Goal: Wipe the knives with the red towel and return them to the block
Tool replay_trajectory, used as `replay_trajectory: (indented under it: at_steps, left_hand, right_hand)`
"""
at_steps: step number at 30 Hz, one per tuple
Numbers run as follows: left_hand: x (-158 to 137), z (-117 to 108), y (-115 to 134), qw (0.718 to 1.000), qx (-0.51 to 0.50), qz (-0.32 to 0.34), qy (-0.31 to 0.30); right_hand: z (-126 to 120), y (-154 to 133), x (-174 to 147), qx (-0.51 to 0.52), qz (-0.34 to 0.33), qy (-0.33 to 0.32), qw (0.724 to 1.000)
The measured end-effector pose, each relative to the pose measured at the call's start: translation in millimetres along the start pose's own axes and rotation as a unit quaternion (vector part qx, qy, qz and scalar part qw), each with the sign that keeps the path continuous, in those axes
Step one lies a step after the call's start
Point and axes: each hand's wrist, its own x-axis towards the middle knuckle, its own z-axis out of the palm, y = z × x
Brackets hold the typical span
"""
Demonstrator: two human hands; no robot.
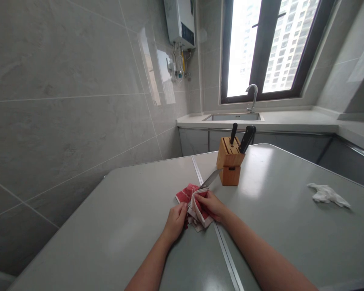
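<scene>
A knife [211, 179] points away from me to the right, its bare blade tip near the wooden knife block [231, 176]. My left hand [175, 220] is closed at the knife's near end, and its handle is hidden in my fingers. A red and white cloth [187, 194] is folded around the middle of the blade. My right hand [212, 205] pinches this cloth over the blade from the right side. Two black-handled tools, a slim one [233, 133] and a thicker one [248, 138], stand in the block.
The grey table [133, 202] has a metal seam [226, 252] running under the cloth. A crumpled white cloth or tissue [327, 195] lies at the right. Behind the table are a counter [294, 118], a sink [235, 117] and a faucet [255, 99]. A tiled wall [63, 133] rises at left.
</scene>
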Motion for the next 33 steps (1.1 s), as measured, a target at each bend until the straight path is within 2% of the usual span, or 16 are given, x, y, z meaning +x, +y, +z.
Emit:
replay_trajectory:
  at_steps: [7, 33]
  left_hand:
    - [1.1, -1.4, 3.3, 0.999, 0.026, 0.033, -0.034]
    - [-0.1, -3.5, 7.0, 0.999, 0.031, 0.028, -0.006]
  right_hand:
    - [-1.2, 1.4, -0.2, -0.013, 0.007, 0.007, 1.0]
    - [-0.4, 2.7, 0.8, -0.022, -0.002, 0.011, 1.0]
